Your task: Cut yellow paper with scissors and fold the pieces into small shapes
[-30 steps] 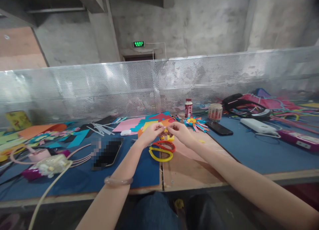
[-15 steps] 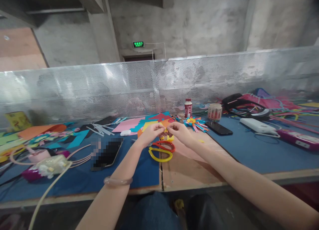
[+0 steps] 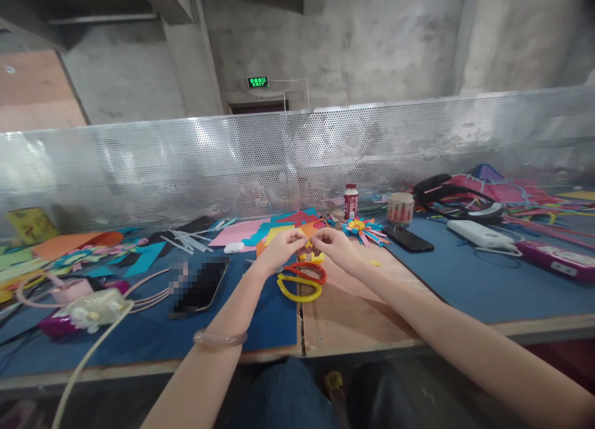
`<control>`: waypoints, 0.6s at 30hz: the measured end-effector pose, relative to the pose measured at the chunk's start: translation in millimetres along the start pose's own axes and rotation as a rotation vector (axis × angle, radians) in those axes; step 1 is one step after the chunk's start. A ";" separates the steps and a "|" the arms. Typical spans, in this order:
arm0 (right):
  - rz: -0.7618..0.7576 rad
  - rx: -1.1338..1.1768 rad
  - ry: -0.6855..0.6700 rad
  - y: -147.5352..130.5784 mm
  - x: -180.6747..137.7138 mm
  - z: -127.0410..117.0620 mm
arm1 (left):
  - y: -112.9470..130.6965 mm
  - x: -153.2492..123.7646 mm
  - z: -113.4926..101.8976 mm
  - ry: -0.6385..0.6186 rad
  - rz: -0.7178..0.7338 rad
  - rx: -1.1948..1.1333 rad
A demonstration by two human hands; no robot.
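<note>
My left hand (image 3: 282, 249) and my right hand (image 3: 336, 247) meet over the middle of the table, fingertips pinched close together. Between them shows a small yellow paper piece (image 3: 308, 243), gripped from both sides; its exact shape is too small to tell. More yellow paper scraps (image 3: 318, 257) lie just below the fingers. Scissors (image 3: 300, 289) with one red and one yellow handle rest under my hands, their blades partly hidden by my left wrist. A paper flower (image 3: 362, 229) with a yellow-orange centre and blue, pink and orange petals lies beyond my right hand.
Coloured paper sheets (image 3: 242, 232) lie behind my left hand, with white strips (image 3: 186, 240) farther left. A phone (image 3: 204, 286) is beside my left forearm; another phone (image 3: 409, 238) lies right. A bottle (image 3: 351, 201) and a jar (image 3: 400, 208) stand near the perforated metal screen (image 3: 251, 162).
</note>
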State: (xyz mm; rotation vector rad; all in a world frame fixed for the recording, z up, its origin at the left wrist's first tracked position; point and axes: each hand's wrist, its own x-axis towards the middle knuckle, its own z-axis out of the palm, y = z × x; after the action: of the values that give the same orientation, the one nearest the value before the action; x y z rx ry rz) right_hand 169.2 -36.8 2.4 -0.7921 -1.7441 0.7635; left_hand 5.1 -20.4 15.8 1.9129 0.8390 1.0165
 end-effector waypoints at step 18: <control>0.048 0.128 0.030 10.7 1.3 3.3 | 2.6 0.8 1.7 0.031 -0.057 -0.028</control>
State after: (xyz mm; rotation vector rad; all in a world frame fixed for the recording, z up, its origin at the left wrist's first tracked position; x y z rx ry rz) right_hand 167.3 -29.9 -6.3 -0.7570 -1.6372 0.8823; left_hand 7.4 -21.5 17.7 1.8440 0.8875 1.0212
